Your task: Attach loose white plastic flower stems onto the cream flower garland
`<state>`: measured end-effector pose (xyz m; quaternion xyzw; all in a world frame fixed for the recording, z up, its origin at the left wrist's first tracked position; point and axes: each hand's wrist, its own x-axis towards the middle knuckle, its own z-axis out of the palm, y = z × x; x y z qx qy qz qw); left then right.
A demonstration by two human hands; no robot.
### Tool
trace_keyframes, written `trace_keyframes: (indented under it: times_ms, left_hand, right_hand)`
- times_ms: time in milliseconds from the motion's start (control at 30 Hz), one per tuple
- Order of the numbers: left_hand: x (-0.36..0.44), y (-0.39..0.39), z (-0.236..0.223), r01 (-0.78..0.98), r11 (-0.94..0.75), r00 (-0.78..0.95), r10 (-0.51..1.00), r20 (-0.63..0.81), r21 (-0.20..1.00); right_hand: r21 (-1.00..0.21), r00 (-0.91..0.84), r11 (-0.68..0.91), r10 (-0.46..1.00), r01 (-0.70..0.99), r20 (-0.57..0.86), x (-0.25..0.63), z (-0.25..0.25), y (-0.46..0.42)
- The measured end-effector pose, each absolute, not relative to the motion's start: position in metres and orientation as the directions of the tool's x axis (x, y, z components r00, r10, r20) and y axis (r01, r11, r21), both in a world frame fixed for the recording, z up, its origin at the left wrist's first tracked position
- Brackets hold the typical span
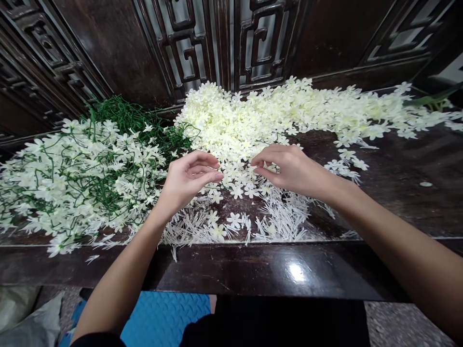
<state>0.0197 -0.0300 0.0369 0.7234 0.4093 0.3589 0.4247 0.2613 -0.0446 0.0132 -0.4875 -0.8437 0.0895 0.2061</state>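
My left hand (193,176) hovers over the near edge of the flower pile, its fingers loosely bent and the thumb stretched out a little apart from them. I see nothing between them. Facing it, my right hand (280,166) has curved fingers with a small gap to the thumb, and nothing shows in it either. Between and behind the hands lies a heap of loose pale-yellow and white artificial flowers (235,120). Below the right hand are thin white stamen-like sticks (282,217). White flowers on green stems (83,178) are piled to the left of my left hand.
A tangle of bare green stems (126,115) lies at the back left. Everything rests on a dark wooden bench (398,178) against a carved wooden back (260,38). Beneath are a blue mat (166,318) and pale bags (29,318).
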Motion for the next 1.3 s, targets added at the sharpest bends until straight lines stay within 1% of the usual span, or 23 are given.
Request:
trace_keyframes:
  times_ms: [300, 367, 400, 433, 467, 533, 600, 633, 700, 733, 800, 867, 967, 1033, 1100, 1167, 1233, 1300]
  left_hand:
    - [0.019, -0.03, 0.036, 0.223, -0.424, 0.366, 0.871, 0.328, 0.878]
    - [0.019, -0.029, 0.035, 0.262, -0.451, 0.384, 0.86, 0.337, 0.853]
    - [0.019, -0.028, 0.033, 0.312, -0.469, 0.398, 0.854, 0.334, 0.827]
    - [0.019, -0.028, 0.031, 0.384, -0.494, 0.414, 0.847, 0.332, 0.781]
    - [0.018, -0.027, 0.029, 0.466, -0.528, 0.434, 0.836, 0.336, 0.71]
    - [0.018, -0.026, 0.023, 0.592, -0.618, 0.513, 0.784, 0.35, 0.517]
    - [0.019, -0.027, 0.017, 0.589, -0.729, 0.65, 0.684, 0.331, 0.349]
    - [0.02, -0.029, 0.015, 0.556, -0.776, 0.717, 0.629, 0.3, 0.299]
    - [0.022, -0.033, 0.011, 0.496, -0.832, 0.807, 0.547, 0.222, 0.248]
    - [0.023, -0.035, 0.009, 0.485, -0.842, 0.826, 0.53, 0.191, 0.237]
    - [0.026, -0.039, 0.005, 0.493, -0.841, 0.833, 0.53, 0.158, 0.223]
    - [0.027, -0.041, 0.002, 0.5, -0.841, 0.833, 0.532, 0.154, 0.206]
    - [0.028, -0.041, -0.001, 0.512, -0.836, 0.814, 0.546, 0.2, 0.196]
    - [0.029, -0.04, -0.001, 0.523, -0.824, 0.786, 0.566, 0.249, 0.22]
    - [0.029, -0.039, 0.001, 0.519, -0.814, 0.762, 0.579, 0.289, 0.261]
    - [0.03, -0.039, 0.003, 0.486, -0.81, 0.747, 0.58, 0.325, 0.327]
    - [0.031, -0.038, 0.006, 0.438, -0.798, 0.734, 0.583, 0.348, 0.414]
    - [0.03, -0.037, 0.009, 0.413, -0.751, 0.715, 0.618, 0.328, 0.516]
  right_hand:
    - [-0.39, -0.438, 0.549, 0.832, 0.739, 0.34, 0.261, 0.012, -0.044]
    - [-0.413, -0.431, 0.562, 0.822, 0.716, 0.373, 0.26, 0.011, -0.044]
    - [-0.432, -0.425, 0.568, 0.819, 0.7, 0.387, 0.26, 0.011, -0.044]
    - [-0.455, -0.419, 0.572, 0.816, 0.683, 0.397, 0.26, 0.01, -0.044]
    - [-0.479, -0.412, 0.573, 0.817, 0.665, 0.404, 0.26, 0.01, -0.044]
    - [-0.523, -0.398, 0.566, 0.823, 0.638, 0.406, 0.26, 0.01, -0.044]
    - [-0.549, -0.388, 0.555, 0.831, 0.625, 0.399, 0.26, 0.011, -0.044]
    - [-0.554, -0.386, 0.551, 0.834, 0.624, 0.394, 0.259, 0.011, -0.044]
    - [-0.558, -0.383, 0.541, 0.841, 0.63, 0.383, 0.259, 0.012, -0.045]
    - [-0.563, -0.381, 0.533, 0.846, 0.632, 0.373, 0.259, 0.012, -0.045]
    - [-0.589, -0.38, 0.514, 0.858, 0.623, 0.346, 0.258, 0.012, -0.046]
    - [-0.622, -0.387, 0.502, 0.864, 0.601, 0.323, 0.257, 0.013, -0.047]
    - [-0.623, -0.402, 0.515, 0.855, 0.588, 0.328, 0.256, 0.016, -0.049]
    - [-0.611, -0.412, 0.524, 0.85, 0.593, 0.329, 0.255, 0.018, -0.05]
    - [-0.616, -0.432, 0.525, 0.847, 0.588, 0.309, 0.254, 0.02, -0.052]
    - [-0.627, -0.464, 0.527, 0.84, 0.573, 0.282, 0.252, 0.021, -0.053]
    - [-0.641, -0.497, 0.535, 0.827, 0.551, 0.263, 0.251, 0.021, -0.053]
    - [-0.662, -0.517, 0.533, 0.819, 0.527, 0.248, 0.25, 0.021, -0.054]
